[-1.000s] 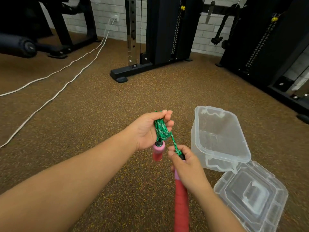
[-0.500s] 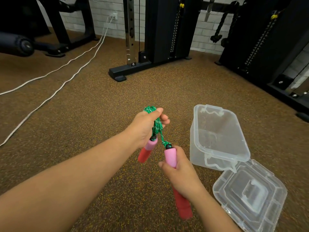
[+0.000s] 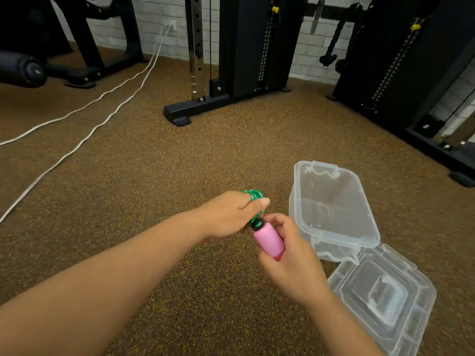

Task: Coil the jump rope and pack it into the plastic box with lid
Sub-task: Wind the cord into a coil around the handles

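Head view: left hand [image 3: 226, 214] is gripping the coiled green rope [image 3: 254, 195], fingers wrapped tight; right hand [image 3: 290, 260] is clasping the pink handle [image 3: 268, 238] — both held above the floor [image 3: 154, 176]. Clear box [image 3: 331, 209] is sitting open just right, lid [image 3: 380, 296] lying beside it.

Two hands: left hand [image 3: 226, 217], right hand [image 3: 290, 263]. One green rope coil [image 3: 254, 196]. One pink handle [image 3: 268, 238] visible. One clear plastic box [image 3: 334, 227]. One clear lid [image 3: 380, 296]. Two white cables [image 3: 84, 124] on the floor [image 3: 154, 176]. One wall socket [image 3: 172, 24].
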Demonstrator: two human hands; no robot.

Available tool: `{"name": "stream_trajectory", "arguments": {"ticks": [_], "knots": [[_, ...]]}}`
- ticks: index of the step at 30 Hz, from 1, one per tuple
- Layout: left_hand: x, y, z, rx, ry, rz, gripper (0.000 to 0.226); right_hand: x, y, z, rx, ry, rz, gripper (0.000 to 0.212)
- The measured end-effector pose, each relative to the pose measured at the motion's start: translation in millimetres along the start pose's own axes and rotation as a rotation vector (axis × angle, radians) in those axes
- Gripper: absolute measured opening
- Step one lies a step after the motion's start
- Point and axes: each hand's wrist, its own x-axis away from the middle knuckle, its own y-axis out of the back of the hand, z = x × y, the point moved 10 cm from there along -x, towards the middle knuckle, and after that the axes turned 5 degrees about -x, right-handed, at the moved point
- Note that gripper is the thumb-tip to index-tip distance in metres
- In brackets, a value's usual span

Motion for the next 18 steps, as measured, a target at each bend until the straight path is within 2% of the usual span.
{"name": "stream_trajectory", "arguments": {"ticks": [3, 6, 10, 12, 15, 18], "knots": [[1, -9, 1, 0.017, 0.069, 0.088, 0.070, 2, 2, -2, -0.060, -0.020, -0.017, 0.050], [-1, -7, -2, 0.028, 0.102, 0.088, 0.070, 2, 0, -10, -0.218, -0.092, -0.022, 0.066], [-1, -22, -6, 0.061, 0.107, 0.201, 0.076, 1, -24, -1, -0.492, -0.120, 0.167, 0.099], [1, -30, -7, 0.102, 0.135, 0.260, 0.077, 1, -33, 10, -0.680, -0.101, 0.260, 0.091], [3, -39, -6, 0.118, 0.180, 0.385, 0.079, 0, -31, 15, -0.846, -0.132, 0.280, 0.069], [18, -61, -15, 0.309, 0.158, 0.689, 0.075, 2, -33, 9, -0.853, -0.187, 0.329, 0.060]]}}
